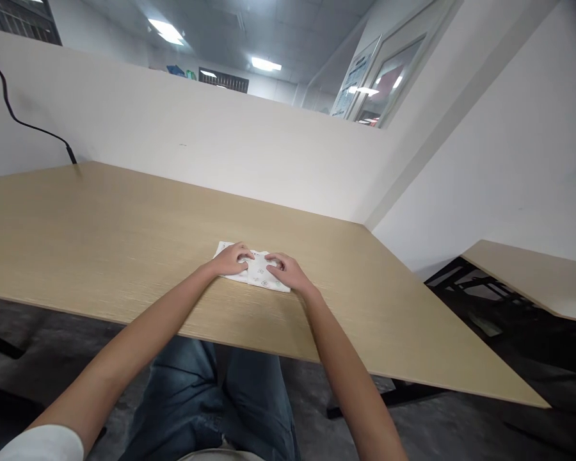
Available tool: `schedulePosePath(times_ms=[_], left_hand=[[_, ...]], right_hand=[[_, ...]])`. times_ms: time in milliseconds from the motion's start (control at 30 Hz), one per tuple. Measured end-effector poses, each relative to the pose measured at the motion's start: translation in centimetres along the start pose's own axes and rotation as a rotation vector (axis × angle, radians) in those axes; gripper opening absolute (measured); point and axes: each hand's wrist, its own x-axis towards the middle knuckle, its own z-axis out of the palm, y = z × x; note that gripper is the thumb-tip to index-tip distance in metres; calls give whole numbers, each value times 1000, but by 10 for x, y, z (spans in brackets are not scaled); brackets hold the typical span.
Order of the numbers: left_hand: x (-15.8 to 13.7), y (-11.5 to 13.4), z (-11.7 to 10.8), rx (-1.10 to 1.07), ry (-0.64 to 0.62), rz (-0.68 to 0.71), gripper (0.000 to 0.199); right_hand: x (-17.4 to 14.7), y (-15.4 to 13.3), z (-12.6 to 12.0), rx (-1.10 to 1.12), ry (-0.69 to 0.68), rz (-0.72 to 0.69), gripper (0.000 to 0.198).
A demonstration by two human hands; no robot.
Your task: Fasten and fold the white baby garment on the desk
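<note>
A white cloth [259,274] with small dark printed motifs lies on the wooden table in front of me, apparently folded into a flat strip. My left hand [231,259] rests on its left part, fingers bent and thumb apart from the index finger. On the right part lies my right hand [287,270], curved the same way, with a gap between thumb and index finger. The fingertips of both hands point inward, towards each other, and touch the cloth. Parts of the cloth are hidden beneath the hands.
The light wooden table [125,224] has its near edge just above my lap. A white partition [230,141] stands along its far side. A black cable [33,128] hangs at the back left. Another table [532,275] is on the right.
</note>
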Motion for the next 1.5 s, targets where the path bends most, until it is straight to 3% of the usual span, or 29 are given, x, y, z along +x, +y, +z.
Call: schedulePosePath(times_ms=[100,167,233,300,433,500,533,567,667,700,767,833,933,1033,1167,1367,1500], left_hand=[[6,2,2,25,-7,8,37],[8,13,-2,83,56,3,38],[0,32,-15,150,233,-8,37],[-26,53,-37,174,498,-2,33],[-138,75,-94,275,1004,-63,21],[-215,70,-124,398,1291,-223,24],[-255,63,-138,474,1370,-351,25],[-295,53,-150,540,1329,-509,25],[-408,8,-166,716,954,-1093,25],[-442,-10,-164,717,772,-1306,28],[-499,-43,-149,683,439,-1588,41],[-543,-70,-127,687,271,-1813,52],[-585,-95,-98,711,160,-1895,66],[-603,-111,-86,758,99,-1887,75],[-600,-126,-86,752,69,-1903,87],[-583,-135,-88,670,137,-2007,81],[-586,-133,-96,612,155,-2032,79]], right_hand=[[1,-1,-1,-19,-2,2,38],[1,-2,-1,-31,-5,-8,38],[1,-3,0,-38,-9,-23,39],[0,-4,0,-41,-11,-26,39],[2,10,1,-59,0,-51,42],[7,20,3,-82,-11,-56,47],[9,25,4,-94,-11,-49,50],[11,28,5,-100,-18,-39,52],[12,33,5,-98,-31,-22,62],[12,33,5,-100,-32,-20,65],[12,32,4,-123,-42,-7,68],[11,30,3,-164,-65,29,68],[11,30,1,-213,-85,93,67],[11,34,1,-219,-69,119,66],[12,40,2,-221,-56,143,64],[11,37,3,-214,-54,186,63],[10,34,2,-219,-63,194,60]])
